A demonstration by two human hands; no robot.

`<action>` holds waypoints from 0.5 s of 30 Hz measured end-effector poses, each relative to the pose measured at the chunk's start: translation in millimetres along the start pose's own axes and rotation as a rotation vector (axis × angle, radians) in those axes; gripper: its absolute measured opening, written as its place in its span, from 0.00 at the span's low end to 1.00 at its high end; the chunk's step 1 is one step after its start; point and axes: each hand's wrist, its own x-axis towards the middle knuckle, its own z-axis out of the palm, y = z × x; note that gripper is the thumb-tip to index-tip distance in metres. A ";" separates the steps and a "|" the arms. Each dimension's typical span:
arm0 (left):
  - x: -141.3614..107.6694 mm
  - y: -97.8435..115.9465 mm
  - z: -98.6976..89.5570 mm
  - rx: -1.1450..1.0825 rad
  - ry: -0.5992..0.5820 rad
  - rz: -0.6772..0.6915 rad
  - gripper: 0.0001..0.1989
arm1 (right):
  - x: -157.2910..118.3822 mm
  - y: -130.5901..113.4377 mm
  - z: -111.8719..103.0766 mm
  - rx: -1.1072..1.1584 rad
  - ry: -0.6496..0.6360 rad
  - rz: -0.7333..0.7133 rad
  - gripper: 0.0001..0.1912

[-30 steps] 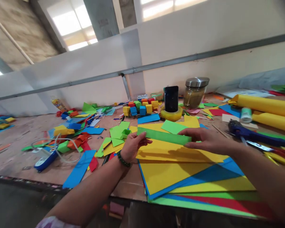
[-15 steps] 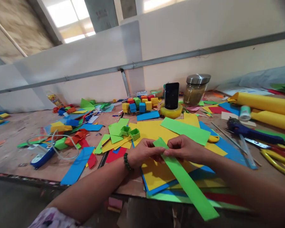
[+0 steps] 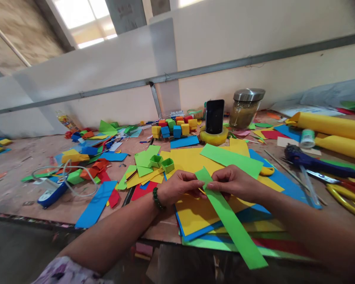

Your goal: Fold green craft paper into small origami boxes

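Note:
Between both hands is a long light-green paper strip (image 3: 231,225), its far end pinched and its long part slanting down to the right past the table's front edge. My left hand (image 3: 182,186), with a dark bead bracelet at the wrist, grips the strip's left edge between thumb and fingers. Close beside it, my right hand (image 3: 231,182) pinches the strip with the thumb on top. Beneath the hands lie yellow paper sheets (image 3: 192,221) over blue ones. Two small open green paper boxes (image 3: 167,165) stand left of the hands. Another green strip (image 3: 230,161) lies just behind the right hand.
A phone (image 3: 214,116) leans upright on a yellow tape roll (image 3: 213,136), beside a lidded glass jar (image 3: 246,108). Small coloured paper cubes (image 3: 177,131) cluster at the back. A glue gun (image 3: 319,162) and yellow-handled scissors (image 3: 343,199) lie right. A white-corded blue device (image 3: 53,193) sits left.
Both hands have shifted slightly, with the strip's pinched far end a little higher and further right. The strip's lower end has moved slightly up and left. Both hands keep their grip.

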 end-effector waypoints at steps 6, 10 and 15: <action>0.0 -0.2 -0.5 -0.001 0.000 0.023 0.19 | -3.1 -6.2 5.1 -0.024 0.035 -0.028 0.23; -1.5 -0.2 1.5 -0.002 0.004 0.060 0.20 | -4.4 -11.0 7.9 -0.024 0.029 -0.041 0.23; -6.1 2.9 8.7 0.114 0.058 0.130 0.25 | -2.3 -9.5 7.2 0.034 -0.008 -0.033 0.23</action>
